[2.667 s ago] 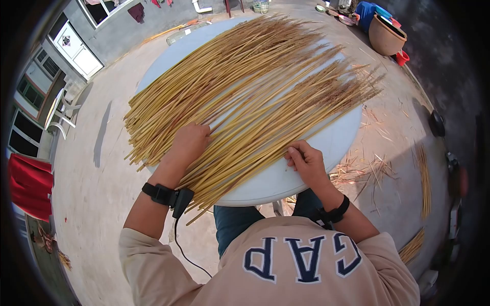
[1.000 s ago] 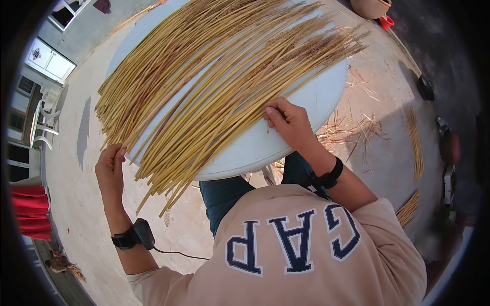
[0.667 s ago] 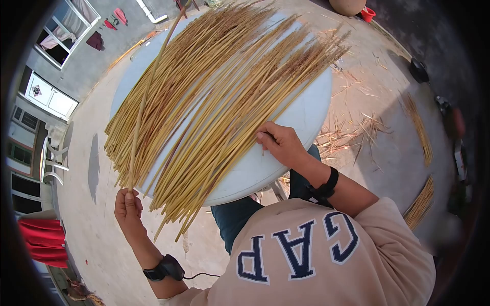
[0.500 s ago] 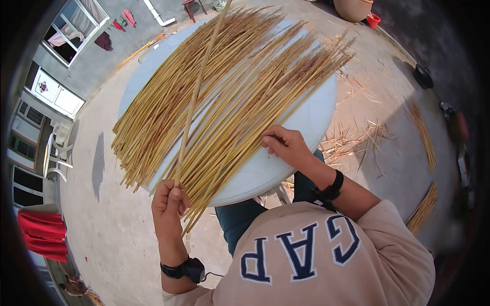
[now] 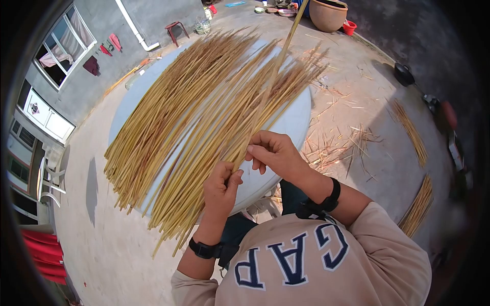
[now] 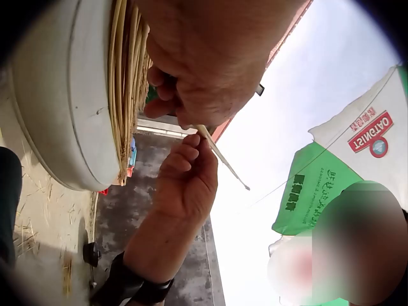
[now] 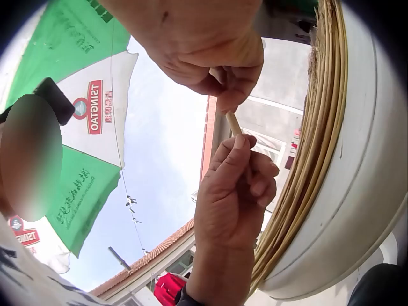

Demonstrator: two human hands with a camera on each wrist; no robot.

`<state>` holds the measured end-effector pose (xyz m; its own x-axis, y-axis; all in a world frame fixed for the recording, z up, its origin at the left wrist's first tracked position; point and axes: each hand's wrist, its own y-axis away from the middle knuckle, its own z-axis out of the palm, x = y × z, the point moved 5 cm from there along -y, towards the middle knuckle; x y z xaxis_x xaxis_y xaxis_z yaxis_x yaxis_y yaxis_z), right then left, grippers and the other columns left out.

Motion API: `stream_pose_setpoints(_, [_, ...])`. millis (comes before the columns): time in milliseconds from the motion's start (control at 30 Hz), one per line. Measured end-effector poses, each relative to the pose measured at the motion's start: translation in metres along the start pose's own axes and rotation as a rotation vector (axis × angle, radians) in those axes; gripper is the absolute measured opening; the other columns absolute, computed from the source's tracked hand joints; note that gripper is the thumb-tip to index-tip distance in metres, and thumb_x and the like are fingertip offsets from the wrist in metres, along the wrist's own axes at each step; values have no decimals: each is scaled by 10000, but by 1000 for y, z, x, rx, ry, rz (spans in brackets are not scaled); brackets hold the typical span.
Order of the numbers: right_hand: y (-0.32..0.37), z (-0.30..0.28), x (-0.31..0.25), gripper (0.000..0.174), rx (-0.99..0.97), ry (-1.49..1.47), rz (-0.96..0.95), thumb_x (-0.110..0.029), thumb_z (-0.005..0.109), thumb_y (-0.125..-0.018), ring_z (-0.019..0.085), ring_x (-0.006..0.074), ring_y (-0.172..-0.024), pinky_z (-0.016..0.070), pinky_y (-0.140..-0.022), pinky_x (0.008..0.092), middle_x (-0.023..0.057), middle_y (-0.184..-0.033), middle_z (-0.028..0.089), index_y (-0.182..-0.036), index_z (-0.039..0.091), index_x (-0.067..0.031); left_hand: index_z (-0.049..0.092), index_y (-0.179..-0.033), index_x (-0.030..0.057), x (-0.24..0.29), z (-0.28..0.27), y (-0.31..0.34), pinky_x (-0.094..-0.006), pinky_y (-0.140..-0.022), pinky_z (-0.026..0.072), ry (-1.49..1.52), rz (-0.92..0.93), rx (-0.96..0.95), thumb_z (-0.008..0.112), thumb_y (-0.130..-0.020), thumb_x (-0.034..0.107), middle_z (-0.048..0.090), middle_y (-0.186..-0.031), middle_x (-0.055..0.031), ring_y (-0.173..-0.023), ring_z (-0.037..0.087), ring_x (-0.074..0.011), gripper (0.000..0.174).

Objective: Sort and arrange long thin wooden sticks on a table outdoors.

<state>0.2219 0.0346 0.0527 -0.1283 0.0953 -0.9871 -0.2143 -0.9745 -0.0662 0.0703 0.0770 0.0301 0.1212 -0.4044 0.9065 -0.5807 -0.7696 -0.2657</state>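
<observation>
One long pale stalk (image 5: 271, 81) slants up and away over the others in the head view. Its lower end is pinched by the left hand (image 5: 219, 189) and, just above, by the right hand (image 5: 278, 155). In the right wrist view a short piece of the stalk (image 7: 233, 122) shows between the fingertips of the right hand (image 7: 217, 64) and the left hand (image 7: 233, 197). Below them, many yellow stalks (image 5: 153, 122) with brown feathery tops lie in two broad groups on a round white table (image 5: 253, 189).
Broken stalk bits (image 5: 360, 143) litter the ground right of the table. Two stalk bundles (image 5: 416, 204) lie farther right. A clay pot (image 5: 328, 15) and a red bucket (image 5: 349, 27) stand beyond the table; a white chair (image 5: 50, 178) is at the left.
The left hand has carried a single stalk from the table's left side across to the right hand, which now pinches it too. The head view has also shifted.
</observation>
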Motion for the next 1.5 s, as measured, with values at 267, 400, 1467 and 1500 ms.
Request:
stream_pose_setpoints(267, [-6, -12, -36, 120, 35, 123, -102, -88, 525, -835, 551, 65, -556, 450, -450, 193, 53, -701, 595, -837, 560, 28, 491, -870, -6, 17, 23, -35, -186, -489, 386, 65, 118, 15, 562, -845, 61, 575, -637, -43, -572, 534, -70, 100])
stream_pose_setpoints(400, [-16, -25, -46, 96, 137, 359, -106, -79, 526, -816, 535, 54, -546, 443, -447, 191, 37, -670, 579, -818, 548, 15, 500, -868, -5, 16, 35, -56, -185, -471, 379, 119, 173, 21, 565, -842, 63, 583, -630, -47, -570, 538, -61, 98])
stream_pose_setpoints(1467, [-31, -152, -11, 330, 405, -882, -338, -268, 550, -874, 521, 91, -610, 410, -467, 180, 64, -774, 582, -1011, 524, 31, 533, -909, 30, -26, 50, -87, -219, -409, 426, 946, -160, -190, 520, -880, 182, 617, -699, -121, -499, 557, -133, 156])
stream_pose_setpoints(1500, [-30, -133, -6, 275, 407, -673, -253, -241, 546, -876, 527, 86, -588, 390, -449, 184, 64, -760, 594, -957, 565, 21, 533, -911, 29, -25, 52, -86, -214, -408, 422, 879, -179, -219, 512, -885, 179, 615, -698, -116, -496, 553, -128, 154])
